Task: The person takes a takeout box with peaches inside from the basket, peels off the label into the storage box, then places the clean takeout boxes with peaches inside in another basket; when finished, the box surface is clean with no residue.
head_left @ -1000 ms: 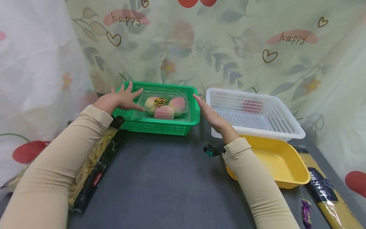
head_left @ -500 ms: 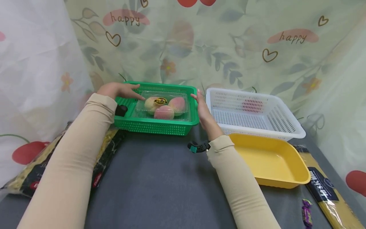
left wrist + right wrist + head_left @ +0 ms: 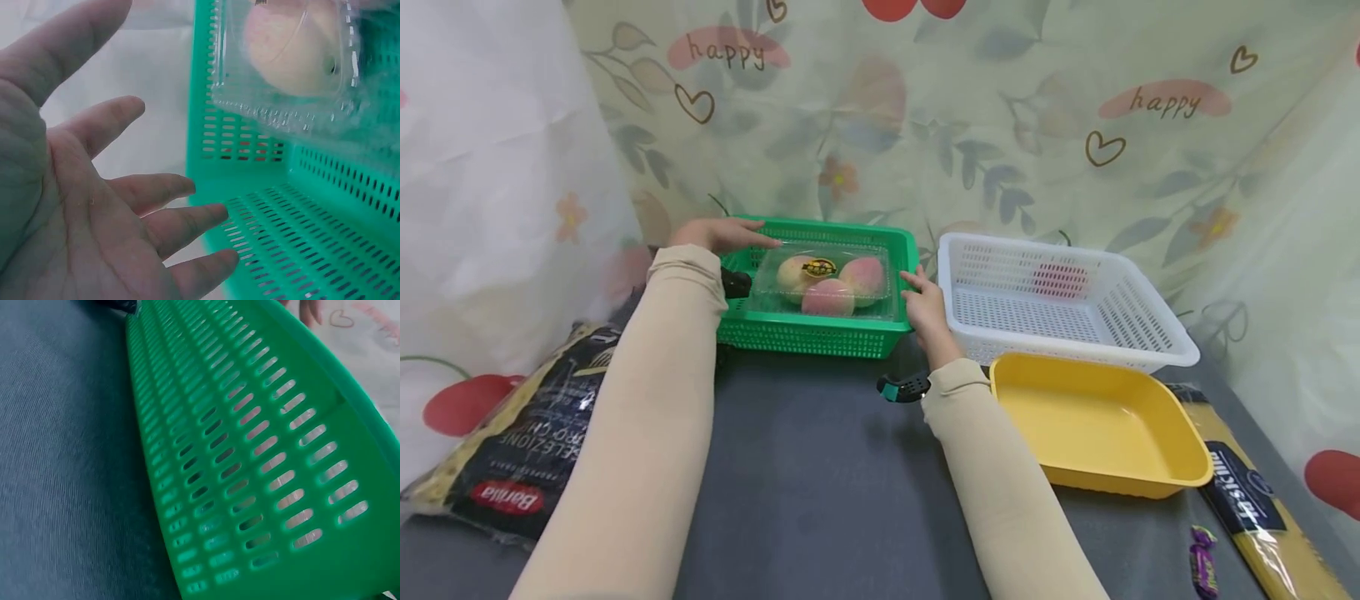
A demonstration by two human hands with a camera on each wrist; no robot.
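Observation:
A green slotted basket [image 3: 808, 337] stands against the back cloth. Inside it lies a clear lidded plastic box [image 3: 868, 312] of peaches [image 3: 827, 297] with a black and gold label. My left hand [image 3: 718, 234] is at the basket's left end, its fingers spread and straight in the left wrist view, near the rim and apart from the box. My right hand [image 3: 927, 310] is at the right end, its fingertips over the rim. The right wrist view shows only the basket's slotted side, so the grip of that hand is partly hidden.
To the right are a white slotted basket [image 3: 1067, 337] and a yellow tray [image 3: 1105, 425]. A pack of spaghetti [image 3: 1255, 508] and a purple wrapped candy [image 3: 1202, 562] lie at the right edge. A black Barilla pasta bag [image 3: 527, 458] lies at left.
My right hand has moved left and down to the green basket's right rim. The left arm has shifted right, uncovering more of the pasta bag. Basket and peach box look unmoved.

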